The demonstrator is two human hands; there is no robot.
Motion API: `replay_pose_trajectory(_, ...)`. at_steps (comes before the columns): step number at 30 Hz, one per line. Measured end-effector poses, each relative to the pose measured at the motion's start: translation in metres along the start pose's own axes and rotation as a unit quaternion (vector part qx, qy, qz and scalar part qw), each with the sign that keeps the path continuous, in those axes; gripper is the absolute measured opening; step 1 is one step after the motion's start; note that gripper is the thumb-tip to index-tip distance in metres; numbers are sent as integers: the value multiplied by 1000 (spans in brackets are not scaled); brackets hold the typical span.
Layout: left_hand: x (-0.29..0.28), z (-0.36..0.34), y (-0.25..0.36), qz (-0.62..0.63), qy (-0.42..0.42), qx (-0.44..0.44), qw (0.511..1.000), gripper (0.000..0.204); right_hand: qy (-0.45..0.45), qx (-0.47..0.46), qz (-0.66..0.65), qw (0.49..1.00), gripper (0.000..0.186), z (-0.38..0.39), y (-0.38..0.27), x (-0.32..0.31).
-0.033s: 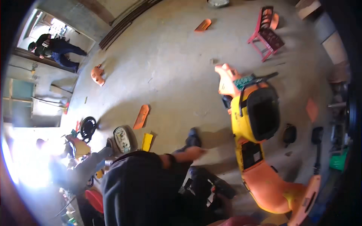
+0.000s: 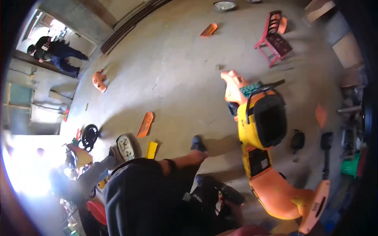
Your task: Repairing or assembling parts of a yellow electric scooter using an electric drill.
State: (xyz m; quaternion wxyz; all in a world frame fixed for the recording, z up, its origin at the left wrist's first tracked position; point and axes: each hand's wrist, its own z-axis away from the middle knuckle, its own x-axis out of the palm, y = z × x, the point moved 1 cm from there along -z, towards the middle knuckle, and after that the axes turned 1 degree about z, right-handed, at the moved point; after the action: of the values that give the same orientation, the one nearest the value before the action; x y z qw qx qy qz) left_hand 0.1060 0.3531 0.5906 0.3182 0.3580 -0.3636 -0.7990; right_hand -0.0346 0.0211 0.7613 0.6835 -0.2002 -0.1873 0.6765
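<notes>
My left hand (image 2: 199, 156) reaches out from a dark sleeve with a black band at the wrist. It hangs over the floor beside a dark shoe (image 2: 199, 144), and blur keeps me from making out its fingers. No held thing shows in it. To its right stands a yellow and orange scooter body (image 2: 271, 188), partly stripped, with a black open storage bin (image 2: 271, 120) and a green plate (image 2: 251, 89). A black elongated part (image 2: 230, 193) lies below the hand, in shadow. I cannot see my right hand.
Orange panels (image 2: 145, 124), a yellow piece (image 2: 151, 150) and a headlight-like part (image 2: 126, 147) lie on the floor. A red chair (image 2: 274, 39) stands at the far right. One person (image 2: 59, 53) is at the doorway; another (image 2: 88, 179) is at left near a black wheel (image 2: 90, 137).
The whole view has shifted slightly. My left hand has lifted a little, and its fingers reach less far to the right than before.
</notes>
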Motion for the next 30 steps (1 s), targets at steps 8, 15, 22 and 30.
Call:
replay_pose_trajectory(8,-243,41,-15,-60,174,-217,959,52,-53,-1,75,996,22,-36,-136,33)
replay_pose_trajectory(15,-305,32,35,180,150,-58,970,31,90,169,-58,980,18,-89,-162,-27)
replay_pose_trajectory(22,-368,0,102,442,34,1,896,31,91,84,121,985,21,-160,-106,-40)
replay_pose_trajectory(30,-492,-124,129,443,77,-30,893,41,-76,196,229,950,24,-259,-206,101)
